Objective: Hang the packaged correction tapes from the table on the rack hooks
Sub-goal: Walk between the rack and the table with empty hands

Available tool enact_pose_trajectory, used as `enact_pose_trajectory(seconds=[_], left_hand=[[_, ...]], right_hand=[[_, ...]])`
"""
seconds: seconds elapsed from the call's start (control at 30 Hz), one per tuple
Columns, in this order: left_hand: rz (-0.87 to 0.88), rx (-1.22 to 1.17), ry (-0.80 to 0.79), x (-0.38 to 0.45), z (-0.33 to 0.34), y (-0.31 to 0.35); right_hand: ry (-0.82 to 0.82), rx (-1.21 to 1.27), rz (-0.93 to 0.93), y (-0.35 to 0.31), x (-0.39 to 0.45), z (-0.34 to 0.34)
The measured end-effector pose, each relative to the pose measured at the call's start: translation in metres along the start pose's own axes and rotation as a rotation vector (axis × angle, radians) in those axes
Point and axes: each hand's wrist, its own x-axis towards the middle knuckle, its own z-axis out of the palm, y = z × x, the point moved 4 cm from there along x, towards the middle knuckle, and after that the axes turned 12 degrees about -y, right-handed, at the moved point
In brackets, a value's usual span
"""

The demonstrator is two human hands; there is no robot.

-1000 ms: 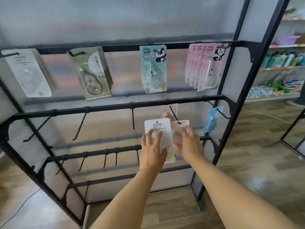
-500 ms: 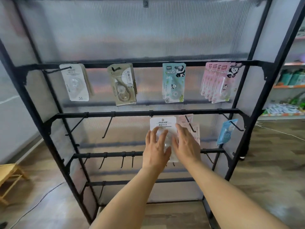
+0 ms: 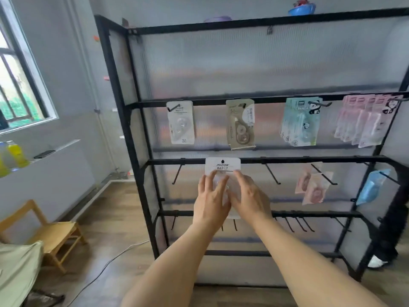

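Holding a white packaged correction tape [image 3: 222, 167] between them, the left hand [image 3: 210, 201] and right hand [image 3: 250, 197] grasp it with spread fingers at the rack's [image 3: 141, 165] second rail, near its left end.

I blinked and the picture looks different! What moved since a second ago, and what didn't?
Both hands carried the white packet up and leftward along the rack: it was low near the pink packets, now its top sits at the second bar, at an emptier spot. The left hand and right hand still hold it, fingers spread. The packets on the top bar stayed hanging.
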Motion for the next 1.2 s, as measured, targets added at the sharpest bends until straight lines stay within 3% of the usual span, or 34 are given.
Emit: enact_pose_trajectory(seconds=[0.4,0.83,1.2], left_hand=[[-0.064,0.02,0.155,0.002,-0.091,-0.053],[-0.023,0.014,0.303,0.031,-0.158,-0.065],[-0.032,-0.042,0.251,0.057,-0.159,-0.087]], right_hand=[[0.179,0.135,-0.088,-0.11,0.046,-0.004],[0.224,0.175,-0.14,-0.157,0.094,-0.044],[0.168,0.225,-0.04,-0.158,0.129,-0.033]])
